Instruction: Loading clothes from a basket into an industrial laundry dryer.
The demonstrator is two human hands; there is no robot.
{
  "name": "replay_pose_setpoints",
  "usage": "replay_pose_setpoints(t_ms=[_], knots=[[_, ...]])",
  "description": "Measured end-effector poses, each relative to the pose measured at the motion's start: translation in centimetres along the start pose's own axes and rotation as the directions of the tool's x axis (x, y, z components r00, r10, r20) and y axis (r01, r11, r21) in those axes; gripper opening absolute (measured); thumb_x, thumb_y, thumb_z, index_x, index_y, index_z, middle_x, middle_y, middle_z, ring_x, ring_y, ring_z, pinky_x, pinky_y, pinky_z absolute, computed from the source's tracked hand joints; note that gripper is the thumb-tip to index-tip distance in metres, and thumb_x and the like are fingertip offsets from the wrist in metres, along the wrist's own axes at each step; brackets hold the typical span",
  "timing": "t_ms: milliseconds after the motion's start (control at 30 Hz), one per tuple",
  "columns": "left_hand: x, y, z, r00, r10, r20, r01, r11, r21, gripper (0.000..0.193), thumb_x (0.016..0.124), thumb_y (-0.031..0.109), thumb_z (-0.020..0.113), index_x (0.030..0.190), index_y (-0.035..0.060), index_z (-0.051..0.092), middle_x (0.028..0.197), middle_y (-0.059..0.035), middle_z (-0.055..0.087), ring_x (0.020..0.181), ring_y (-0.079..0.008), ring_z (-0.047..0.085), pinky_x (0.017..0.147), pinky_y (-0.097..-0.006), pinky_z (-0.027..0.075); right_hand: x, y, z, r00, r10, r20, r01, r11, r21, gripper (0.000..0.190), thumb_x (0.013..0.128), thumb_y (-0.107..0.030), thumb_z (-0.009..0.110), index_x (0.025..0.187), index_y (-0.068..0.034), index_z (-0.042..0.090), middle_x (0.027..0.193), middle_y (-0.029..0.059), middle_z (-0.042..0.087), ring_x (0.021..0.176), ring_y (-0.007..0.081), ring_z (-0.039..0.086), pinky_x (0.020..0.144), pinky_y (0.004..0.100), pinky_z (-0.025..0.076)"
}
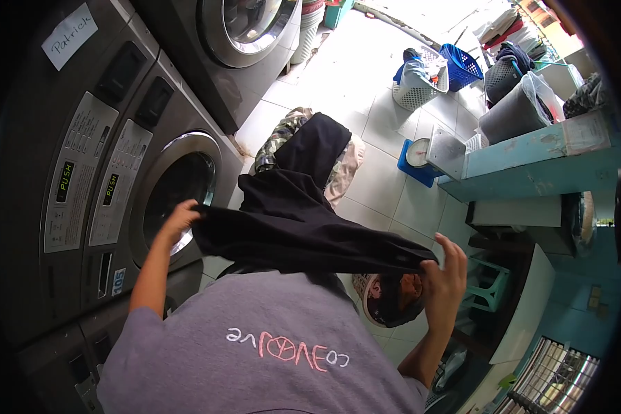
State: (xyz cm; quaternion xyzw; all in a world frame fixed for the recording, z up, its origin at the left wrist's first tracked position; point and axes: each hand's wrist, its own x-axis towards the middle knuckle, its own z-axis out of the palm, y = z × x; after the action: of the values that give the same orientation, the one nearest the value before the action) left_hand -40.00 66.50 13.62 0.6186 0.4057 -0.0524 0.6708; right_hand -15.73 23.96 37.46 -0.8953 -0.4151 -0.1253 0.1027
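Observation:
A black cloth garment (290, 238) is stretched across in front of my chest, its part nearest me pulled taut from side to side. My left hand (182, 220) pinches one end, close to a washer's round door (178, 191). My right hand (445, 269) grips the other end between thumb and fingers, the remaining fingers raised. Beyond the taut edge, more black cloth (313, 147) lies over camouflage-patterned fabric (290, 134) and beige fabric (348, 168). The garment's full shape is hidden by its folds.
Front-loading machines with control panels (80, 176) line my left, another machine (243, 31) ahead. By my right forearm stands a laundry basket (365, 297) of clothes. A weighing scale (419, 152) rests on the tiled floor (378, 171). Further off are baskets (419, 88) and a blue-green counter (528, 155).

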Motion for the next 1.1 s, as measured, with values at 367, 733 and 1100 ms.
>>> replay_pose_setpoints(t_ms=[367, 733, 1100], knots=[[-8.9, 25.7, -1.4, 0.670, 0.681, -0.295, -0.737, 0.563, -0.374, 0.037, 0.075, 0.017, 0.055, 0.108, 0.0035, 0.045, 0.095, -0.0066, 0.051, 0.093, -0.0163, 0.052, 0.083, -0.0286, 0.042, -0.4, 13.5, -8.9, 0.780, 0.115, -0.615, 0.096, 0.950, 0.298, 0.044, 0.080, -0.039, 0.040, 0.089, 0.001, 0.055, 0.092, 0.0126, 0.053, 0.084, 0.0215, 0.053, 0.075, 0.0295, 0.043], [13.0, 39.4, 2.3, 0.790, 0.549, -0.272, -0.573, 0.820, -0.009, 0.030, 0.086, 0.026, 0.029, 0.088, 0.0091, 0.054, 0.083, -0.0050, 0.057, 0.067, -0.0108, 0.053, 0.062, -0.0204, 0.042, 17.2, 24.9, 1.0, 0.879, 0.237, -0.413, -0.312, 0.942, -0.123, 0.016, 0.083, -0.014, 0.044, 0.091, -0.009, 0.057, 0.087, 0.0114, 0.056, 0.081, 0.0283, 0.055, 0.070, 0.0350, 0.042], [3.7, 28.8, -0.8, 0.658, 0.680, -0.323, -0.729, 0.683, -0.047, 0.026, 0.085, 0.019, 0.035, 0.101, 0.0124, 0.055, 0.094, -0.0015, 0.056, 0.078, -0.0107, 0.057, 0.064, -0.0242, 0.048, 6.4, 16.9, 6.2, 0.832, -0.043, -0.553, -0.117, 0.961, -0.250, 0.009, 0.077, -0.001, 0.050, 0.086, 0.001, 0.053, 0.088, 0.0141, 0.054, 0.081, 0.0301, 0.051, 0.073, 0.0361, 0.040]])
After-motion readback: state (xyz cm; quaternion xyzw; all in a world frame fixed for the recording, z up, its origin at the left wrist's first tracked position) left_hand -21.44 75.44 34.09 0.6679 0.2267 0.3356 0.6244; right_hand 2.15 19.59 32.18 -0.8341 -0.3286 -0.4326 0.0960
